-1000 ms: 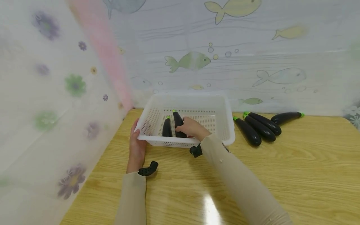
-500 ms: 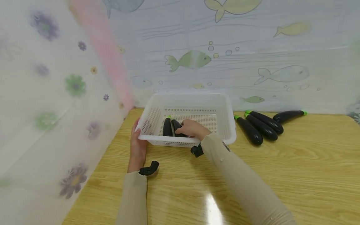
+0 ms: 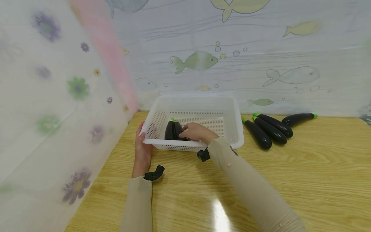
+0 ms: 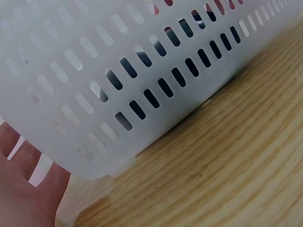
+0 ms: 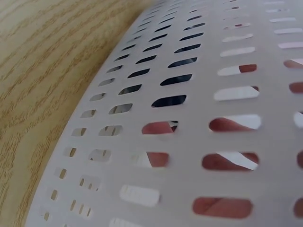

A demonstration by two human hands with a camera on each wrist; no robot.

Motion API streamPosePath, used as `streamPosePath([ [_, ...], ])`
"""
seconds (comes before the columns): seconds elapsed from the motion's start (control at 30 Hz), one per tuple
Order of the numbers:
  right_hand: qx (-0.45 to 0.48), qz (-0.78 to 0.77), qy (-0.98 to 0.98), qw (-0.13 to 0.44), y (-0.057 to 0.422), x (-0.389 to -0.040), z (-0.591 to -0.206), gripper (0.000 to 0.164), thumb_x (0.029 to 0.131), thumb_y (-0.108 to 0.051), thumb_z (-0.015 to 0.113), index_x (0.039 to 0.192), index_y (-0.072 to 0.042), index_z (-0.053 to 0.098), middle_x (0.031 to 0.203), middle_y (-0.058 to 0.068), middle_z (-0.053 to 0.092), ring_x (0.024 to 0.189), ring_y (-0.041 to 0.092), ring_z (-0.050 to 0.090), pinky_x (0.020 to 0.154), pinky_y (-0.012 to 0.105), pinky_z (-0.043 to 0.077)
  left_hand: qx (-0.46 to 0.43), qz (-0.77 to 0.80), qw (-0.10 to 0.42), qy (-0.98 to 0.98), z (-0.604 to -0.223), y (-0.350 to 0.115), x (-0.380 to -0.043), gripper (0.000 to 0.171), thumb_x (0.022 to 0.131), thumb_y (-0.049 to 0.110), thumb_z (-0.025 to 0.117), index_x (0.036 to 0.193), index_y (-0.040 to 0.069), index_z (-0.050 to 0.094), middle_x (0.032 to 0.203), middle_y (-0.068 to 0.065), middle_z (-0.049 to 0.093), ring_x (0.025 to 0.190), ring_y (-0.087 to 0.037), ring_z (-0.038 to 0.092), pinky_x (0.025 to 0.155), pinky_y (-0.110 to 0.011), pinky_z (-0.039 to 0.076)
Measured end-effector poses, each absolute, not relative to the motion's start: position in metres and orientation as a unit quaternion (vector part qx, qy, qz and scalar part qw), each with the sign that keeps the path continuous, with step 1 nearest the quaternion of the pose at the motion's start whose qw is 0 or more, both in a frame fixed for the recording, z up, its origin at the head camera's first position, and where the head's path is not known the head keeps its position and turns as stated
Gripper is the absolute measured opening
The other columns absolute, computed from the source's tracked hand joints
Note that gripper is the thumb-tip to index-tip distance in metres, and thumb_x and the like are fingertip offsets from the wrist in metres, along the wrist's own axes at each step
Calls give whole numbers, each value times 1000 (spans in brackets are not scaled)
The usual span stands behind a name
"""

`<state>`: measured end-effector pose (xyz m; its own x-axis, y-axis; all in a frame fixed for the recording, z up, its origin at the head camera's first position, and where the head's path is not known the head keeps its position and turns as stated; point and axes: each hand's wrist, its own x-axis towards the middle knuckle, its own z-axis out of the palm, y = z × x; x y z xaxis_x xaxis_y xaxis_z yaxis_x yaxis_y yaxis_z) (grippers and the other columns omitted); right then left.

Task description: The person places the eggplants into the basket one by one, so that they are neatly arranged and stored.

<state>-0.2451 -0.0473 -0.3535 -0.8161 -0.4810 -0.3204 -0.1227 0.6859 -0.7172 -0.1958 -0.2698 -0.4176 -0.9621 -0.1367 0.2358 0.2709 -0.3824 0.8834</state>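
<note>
A white perforated plastic basket (image 3: 200,103) stands against the back wall. My left hand (image 3: 142,156) grips its left front corner, thumb over the rim; the left wrist view shows the fingers of that hand (image 4: 31,182) beside the basket wall. Inside the basket two dark eggplants with green stem ends lie side by side, touching. My right hand (image 3: 200,132) reaches over the front rim and holds the right eggplant (image 3: 178,130). The left eggplant (image 3: 169,131) lies free. In the right wrist view, parts of the hand show through slots in the basket wall (image 5: 184,142).
Several more eggplants lie on the wooden table right of the basket: a group of three (image 3: 271,130) and a single eggplant (image 3: 298,119) behind them. A patterned sheet (image 3: 87,129) closes off the left side. Another covers the back.
My right hand has lowered the eggplant to the basket floor and shifted it left against the other one, which has slid slightly left. My left hand keeps its grip on the basket.
</note>
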Motion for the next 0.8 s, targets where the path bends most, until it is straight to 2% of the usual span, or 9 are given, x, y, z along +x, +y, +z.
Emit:
streamPosePath([
  [0.13, -180, -358, 882, 248, -48, -244, -352, 49, 90, -32, 54, 131, -7, 47, 116, 7, 58, 90, 17, 58, 80, 32, 46, -61, -828, 128, -543, -417, -271, -196, 50, 91, 30, 39, 140, 26, 32, 143, -1, 36, 130, -21, 34, 103, -43, 24],
  [0.3, -176, -339, 899, 215, -45, -240, -348, 47, 93, -33, 51, 134, -11, 45, 127, 7, 53, 86, 18, 61, 77, 33, 47, -67, -834, 126, -533, -418, -270, -197, 53, 91, 27, 39, 143, 21, 29, 143, -2, 36, 129, -22, 34, 103, -42, 24],
  [0.37, -176, -331, 907, 192, -42, -238, -346, 46, 94, -34, 49, 135, -13, 45, 131, 6, 51, 93, 19, 60, 81, 35, 47, -72, -837, 123, -529, -419, -268, -197, 55, 92, 26, 39, 144, 18, 26, 143, -3, 36, 129, -23, 34, 103, -42, 23],
  [0.53, -199, -332, 912, 138, -33, -233, -342, 41, 94, -35, 47, 131, -17, 48, 126, 5, 54, 110, 21, 53, 91, 39, 42, -75, -838, 125, -527, -418, -266, -197, 54, 92, 25, 37, 144, 16, 25, 142, -4, 36, 129, -23, 33, 104, -42, 23],
  [0.8, -239, -347, 904, 77, -16, -222, -339, 38, 94, -34, 48, 128, -18, 52, 118, 1, 59, 105, 19, 55, 88, 38, 44, -78, -837, 128, -527, -418, -267, -196, 53, 92, 27, 38, 143, 20, 27, 143, -2, 35, 129, -21, 34, 104, -41, 23],
])
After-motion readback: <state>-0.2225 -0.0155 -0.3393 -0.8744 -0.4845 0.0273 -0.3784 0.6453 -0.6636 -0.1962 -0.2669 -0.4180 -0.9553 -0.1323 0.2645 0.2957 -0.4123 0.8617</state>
